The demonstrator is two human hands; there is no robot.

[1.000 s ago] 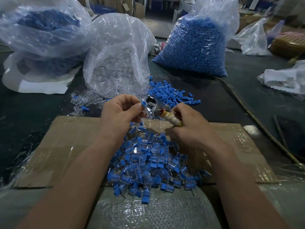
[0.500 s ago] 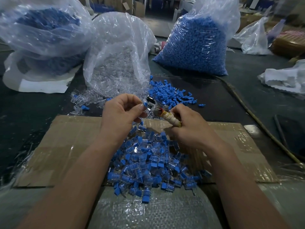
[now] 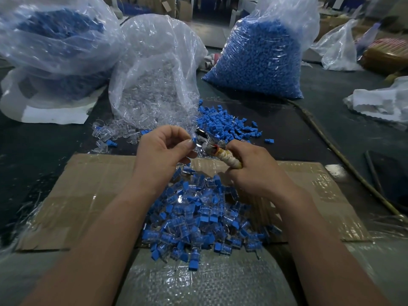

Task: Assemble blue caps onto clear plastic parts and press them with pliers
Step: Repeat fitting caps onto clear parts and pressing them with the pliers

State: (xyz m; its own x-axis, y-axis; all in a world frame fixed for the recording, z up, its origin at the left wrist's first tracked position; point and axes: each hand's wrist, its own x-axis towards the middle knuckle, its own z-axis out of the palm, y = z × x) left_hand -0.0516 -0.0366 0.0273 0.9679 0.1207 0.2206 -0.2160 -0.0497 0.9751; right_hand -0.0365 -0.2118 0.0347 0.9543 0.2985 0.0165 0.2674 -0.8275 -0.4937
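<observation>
My left hand (image 3: 163,149) pinches a blue cap (image 3: 194,140). My right hand (image 3: 254,171) grips the pliers (image 3: 223,154). Top middle, a plastic bag (image 3: 154,51) holds clear parts. Top right, a fuller bag (image 3: 260,58) holds blue caps.

Workshop, bulk bags (image 3: 287,16) of blue caps (image 3: 258,62)

Handle ends of cloth-wrapped metal pliers (image 3: 228,159) buried under curled right hand (image 3: 254,174) fingers. Most of small blue plastic cap (image 3: 194,140) covered by left hand (image 3: 161,151) fingertips; whatever sits between them and the jaws is too small to tell.
</observation>
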